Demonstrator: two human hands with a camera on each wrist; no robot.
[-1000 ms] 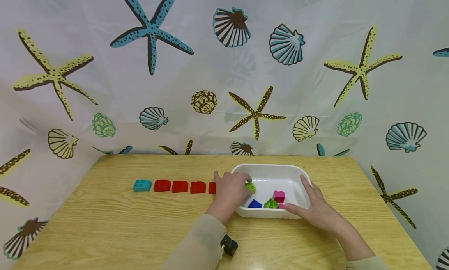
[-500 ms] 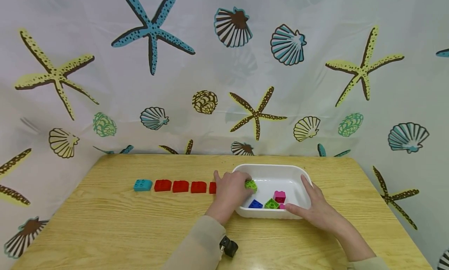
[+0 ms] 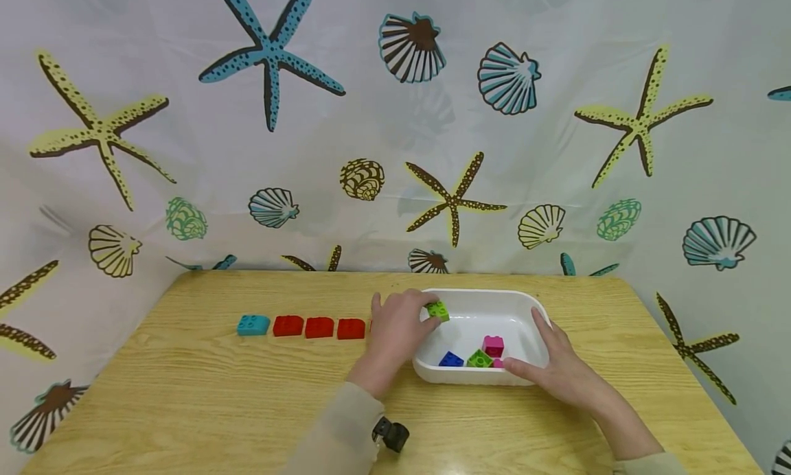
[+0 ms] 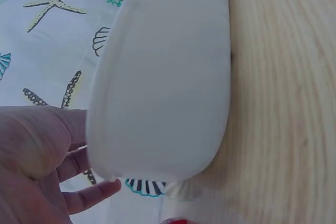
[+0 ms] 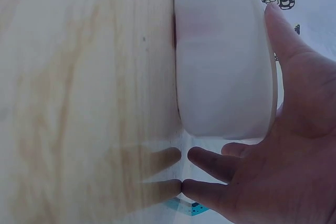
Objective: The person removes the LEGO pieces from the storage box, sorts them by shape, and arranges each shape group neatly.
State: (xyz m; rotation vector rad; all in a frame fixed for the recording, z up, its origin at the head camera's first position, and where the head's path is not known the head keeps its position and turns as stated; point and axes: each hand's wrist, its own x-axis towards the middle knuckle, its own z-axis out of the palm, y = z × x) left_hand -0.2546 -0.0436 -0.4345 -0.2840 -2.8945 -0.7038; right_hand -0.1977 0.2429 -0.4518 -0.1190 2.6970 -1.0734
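Observation:
In the head view my left hand (image 3: 395, 327) pinches a light green toy brick (image 3: 437, 310) between thumb and fingers, at the left end of the white tray (image 3: 476, 376). My right hand (image 3: 565, 373) rests against the tray's right end, its thumb at the near rim and its fingers spread along the side. Inside the tray lie a blue brick (image 3: 451, 360), another green brick (image 3: 479, 358) and a pink brick (image 3: 493, 345), with a second pink piece partly hidden by the near wall. The left wrist view shows the tray's outer wall (image 4: 163, 87), which hides the pinched brick.
A row on the wooden table (image 3: 247, 406) runs left of the tray: a light blue brick (image 3: 253, 325), then several red bricks (image 3: 319, 327). My left hand covers most of the last red one. A patterned curtain (image 3: 346, 132) stands behind the table.
My left hand has lifted the light green brick a little and shifted slightly left and away, towards the tray's far left rim. My right hand and the tray stay put.

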